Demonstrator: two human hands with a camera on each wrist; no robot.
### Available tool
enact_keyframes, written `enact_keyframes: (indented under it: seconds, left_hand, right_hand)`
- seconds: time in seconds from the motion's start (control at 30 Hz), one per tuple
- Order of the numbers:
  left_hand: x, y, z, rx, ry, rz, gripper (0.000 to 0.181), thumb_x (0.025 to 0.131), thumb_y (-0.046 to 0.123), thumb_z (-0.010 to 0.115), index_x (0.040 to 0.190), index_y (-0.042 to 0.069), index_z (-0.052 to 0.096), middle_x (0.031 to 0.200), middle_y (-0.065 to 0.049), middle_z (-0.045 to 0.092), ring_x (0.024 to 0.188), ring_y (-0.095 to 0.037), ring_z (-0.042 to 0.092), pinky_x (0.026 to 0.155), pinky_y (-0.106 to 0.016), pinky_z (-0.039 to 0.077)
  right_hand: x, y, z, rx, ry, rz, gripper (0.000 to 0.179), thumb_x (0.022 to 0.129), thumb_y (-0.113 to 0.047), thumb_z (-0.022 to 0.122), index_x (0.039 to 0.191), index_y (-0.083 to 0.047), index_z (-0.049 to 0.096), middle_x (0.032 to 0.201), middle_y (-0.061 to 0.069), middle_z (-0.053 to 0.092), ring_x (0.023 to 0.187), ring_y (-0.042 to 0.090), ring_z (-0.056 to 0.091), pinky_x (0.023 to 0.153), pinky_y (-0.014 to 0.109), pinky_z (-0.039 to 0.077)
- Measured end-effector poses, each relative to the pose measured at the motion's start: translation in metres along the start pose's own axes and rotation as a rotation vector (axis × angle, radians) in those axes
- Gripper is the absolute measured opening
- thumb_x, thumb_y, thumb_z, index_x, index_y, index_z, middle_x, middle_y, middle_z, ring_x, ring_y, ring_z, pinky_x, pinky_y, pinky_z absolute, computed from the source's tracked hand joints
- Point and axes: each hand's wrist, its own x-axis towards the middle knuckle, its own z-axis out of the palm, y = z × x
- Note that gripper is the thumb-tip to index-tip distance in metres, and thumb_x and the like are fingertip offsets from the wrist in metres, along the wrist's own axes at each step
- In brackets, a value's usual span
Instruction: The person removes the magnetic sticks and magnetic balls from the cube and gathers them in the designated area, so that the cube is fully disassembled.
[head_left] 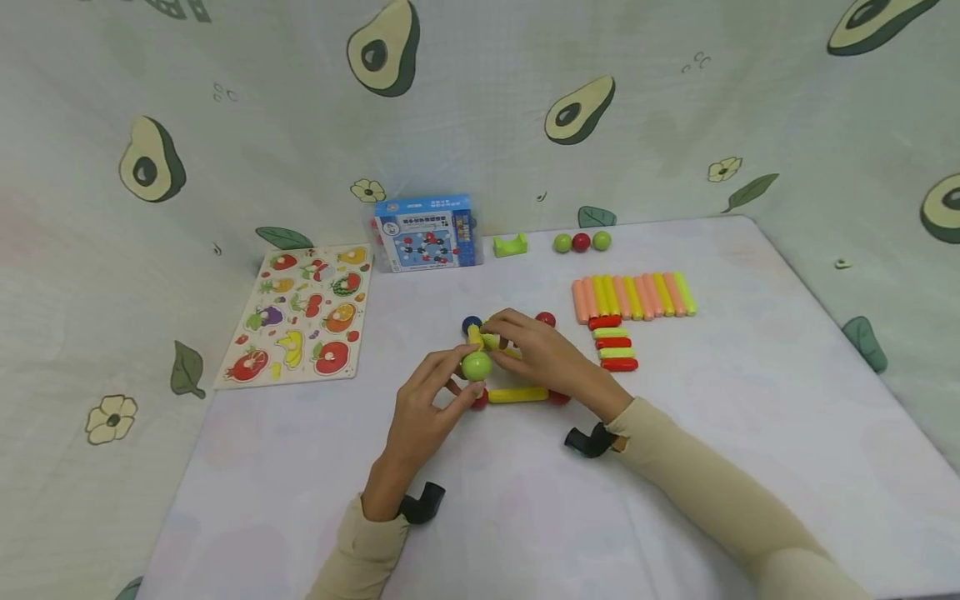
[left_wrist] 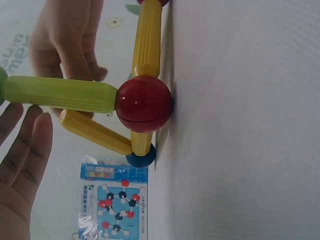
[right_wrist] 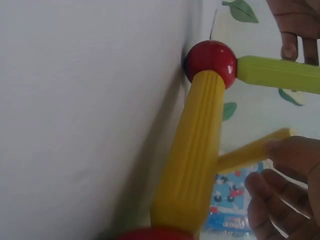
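Note:
A stick-and-ball frame lies on the table, with red balls and a dark blue ball [left_wrist: 141, 156] at its corners, joined by yellow sticks [head_left: 517, 395]. From a near red ball [left_wrist: 144, 104] a green stick [left_wrist: 60, 93] rises to a light green ball [head_left: 476, 367]. My left hand [head_left: 429, 408] holds that green ball between thumb and fingers. A slanting yellow stick [left_wrist: 95, 132] rises from the blue ball. My right hand [head_left: 536, 350] pinches its upper end, thumb on the tip; part of this grip is hidden.
Several pink, yellow and green sticks [head_left: 633, 297] lie in a row at right, with shorter red and green sticks [head_left: 615, 342] below. Loose balls [head_left: 581, 242], a green bracket-like piece [head_left: 511, 245] and a blue toy box [head_left: 426, 233] are at the back. A fruit puzzle board [head_left: 296, 317] lies left.

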Motion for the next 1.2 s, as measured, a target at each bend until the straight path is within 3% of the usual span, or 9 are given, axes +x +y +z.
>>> enact_keyframes:
  seconds: [0.3,0.5,0.63,0.77,0.93,1.2]
  left_hand:
    - [0.001,-0.001,-0.001,-0.028,-0.001,0.005,0.06,0.085,0.007,0.08,0.14,0.014,0.059,0.121,-0.003,0.06,0.098,-0.016,0.057,0.073,-0.028,0.056]
    - [0.002,-0.001,-0.001,-0.018,0.003,0.016,0.057,0.086,0.01,0.08,0.14,0.014,0.059,0.117,-0.003,0.061,0.096,-0.017,0.059,0.072,-0.028,0.056]
    - [0.002,-0.001,-0.001,-0.016,0.004,0.021,0.057,0.086,0.01,0.08,0.139,0.014,0.059,0.115,-0.002,0.062,0.096,-0.016,0.059,0.072,-0.028,0.056]
    - [0.001,-0.002,0.0,-0.012,0.006,0.012,0.056,0.087,0.012,0.08,0.139,0.014,0.059,0.114,-0.001,0.063,0.096,-0.015,0.059,0.073,-0.028,0.056]
    - [0.001,-0.003,-0.001,-0.008,0.003,-0.001,0.056,0.087,0.013,0.079,0.139,0.013,0.059,0.113,-0.002,0.063,0.096,-0.015,0.059,0.073,-0.029,0.057]
    - [0.001,-0.001,-0.001,-0.013,0.004,0.008,0.058,0.086,0.011,0.08,0.14,0.014,0.059,0.112,-0.001,0.063,0.096,-0.015,0.059,0.072,-0.029,0.056]
  right_hand:
    - [0.019,0.003,0.017,-0.072,-0.025,-0.016,0.035,0.09,-0.009,0.075,0.125,-0.007,0.068,0.126,0.006,0.061,0.11,0.019,0.062,0.094,0.029,0.052]
    - [0.025,0.007,0.019,0.079,0.073,0.11,0.027,0.096,-0.008,0.068,0.122,-0.005,0.068,0.123,0.006,0.065,0.114,0.019,0.062,0.098,0.034,0.05]
    - [0.028,0.008,0.022,0.145,0.101,0.18,0.023,0.098,-0.011,0.064,0.121,-0.007,0.065,0.114,0.003,0.068,0.107,0.017,0.063,0.097,0.034,0.051]
    - [0.031,0.008,0.025,0.094,0.06,0.163,0.022,0.099,-0.009,0.062,0.121,-0.006,0.06,0.107,0.003,0.065,0.096,0.017,0.062,0.095,0.032,0.052]
    - [0.033,0.008,0.028,0.001,0.055,0.143,0.028,0.1,-0.006,0.06,0.126,-0.004,0.052,0.117,0.009,0.059,0.103,0.019,0.059,0.098,0.034,0.05]
    - [0.024,0.008,0.013,0.012,0.075,0.179,0.035,0.098,-0.009,0.065,0.13,-0.007,0.052,0.118,0.006,0.057,0.103,0.017,0.059,0.094,0.032,0.053]
